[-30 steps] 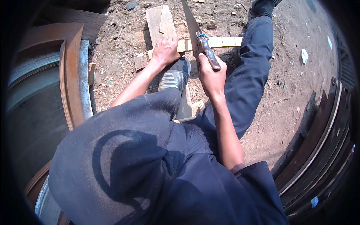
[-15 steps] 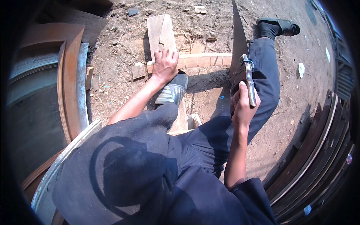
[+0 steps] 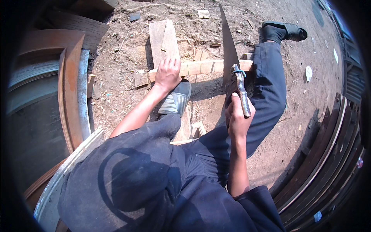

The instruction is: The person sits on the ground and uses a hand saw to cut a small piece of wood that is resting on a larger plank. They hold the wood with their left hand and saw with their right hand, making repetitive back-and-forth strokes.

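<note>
Gripping the worn handle of a handsaw (image 3: 236,83), my right hand (image 3: 236,116) is closed tight around the grip, the long grey blade rising up and away from me and crossing the wooden strip (image 3: 205,66) that serves as the landmark for everything else on this patch of bare dirt. Whether the teeth actually touch the wood I cannot tell from this angle. My left hand (image 3: 167,73) lies flat and open on the strip's left end, fingers spread and pointing away from me, pressing down rather than grasping. The strip itself is a pale, narrow length of timber, lying crosswise in front of me with faint marks dividing it into short sections. Beyond the strip, and partly under its left end, rests a broad weathered plank (image 3: 160,38) running away from me. Just on my side of the strip, below my left hand, sits my grey-soled shoe (image 3: 176,98). To the right of the strip my other leg in dark trousers stretches outward, ending in a black shoe (image 3: 284,31) well past the strip's far end. Left of the strip, a small wood offcut (image 3: 140,79) lies in the dust, and farther left stands a curved rust-brown frame (image 3: 71,77).
</note>
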Demonstrator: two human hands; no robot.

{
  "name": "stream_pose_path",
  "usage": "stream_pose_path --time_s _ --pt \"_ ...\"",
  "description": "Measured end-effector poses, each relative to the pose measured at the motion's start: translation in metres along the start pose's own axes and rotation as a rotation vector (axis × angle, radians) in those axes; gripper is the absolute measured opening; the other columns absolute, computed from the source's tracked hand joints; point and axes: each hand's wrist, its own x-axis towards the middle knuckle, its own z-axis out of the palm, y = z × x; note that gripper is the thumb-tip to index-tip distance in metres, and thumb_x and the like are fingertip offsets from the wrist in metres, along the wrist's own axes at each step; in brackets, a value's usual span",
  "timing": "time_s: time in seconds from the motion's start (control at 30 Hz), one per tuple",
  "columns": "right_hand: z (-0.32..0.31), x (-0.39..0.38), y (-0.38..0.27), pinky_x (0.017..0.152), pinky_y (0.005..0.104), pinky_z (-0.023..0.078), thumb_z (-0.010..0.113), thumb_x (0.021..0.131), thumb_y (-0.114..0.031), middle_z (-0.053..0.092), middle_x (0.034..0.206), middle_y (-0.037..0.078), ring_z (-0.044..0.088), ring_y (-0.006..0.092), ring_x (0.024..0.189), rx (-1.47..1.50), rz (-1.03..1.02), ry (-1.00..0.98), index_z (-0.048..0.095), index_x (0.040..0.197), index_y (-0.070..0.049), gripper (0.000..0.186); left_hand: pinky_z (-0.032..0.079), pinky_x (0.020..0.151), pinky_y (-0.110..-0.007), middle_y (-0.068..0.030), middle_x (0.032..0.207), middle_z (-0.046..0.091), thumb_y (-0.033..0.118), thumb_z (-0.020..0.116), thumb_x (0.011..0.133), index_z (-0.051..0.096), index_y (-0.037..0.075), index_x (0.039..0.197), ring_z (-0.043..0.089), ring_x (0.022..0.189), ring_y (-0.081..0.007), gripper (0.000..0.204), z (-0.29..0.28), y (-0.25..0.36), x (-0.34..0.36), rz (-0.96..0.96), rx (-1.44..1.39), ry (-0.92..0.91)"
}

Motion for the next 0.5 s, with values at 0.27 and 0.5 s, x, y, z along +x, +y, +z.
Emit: stream_pose_path --time_s 0.27,0.5 --pt "0.014 -0.024 0.013 0.047 0.0265 0.033 0.060 0.090 -0.008 0.047 0.056 -0.001 0.041 0.0057 0.051 -0.019 -0.046 -0.110 0.053 0.070 -0.001 0.022 0.050 0.077 -0.043 -0.0186 0.087 0.058 0.000 0.063 0.061 0.050 -0.001 0.084 0.058 0.088 -0.0349 0.027 0.001 -0.008 0.003 -0.042 -0.099 -0.089" --pt "0.033 -0.038 0.039 0.047 0.0282 0.034 0.060 0.089 -0.007 0.048 0.057 0.001 0.041 0.0067 0.052 -0.068 -0.044 -0.189 0.055 0.072 0.002 0.020 0.051 0.076 -0.043 -0.0185 0.087 0.059 0.006 0.070 0.061 0.051 -0.001 0.088 0.060 0.089 -0.0339 0.034 -0.005 -0.005 0.004 -0.021 -0.046 -0.168"
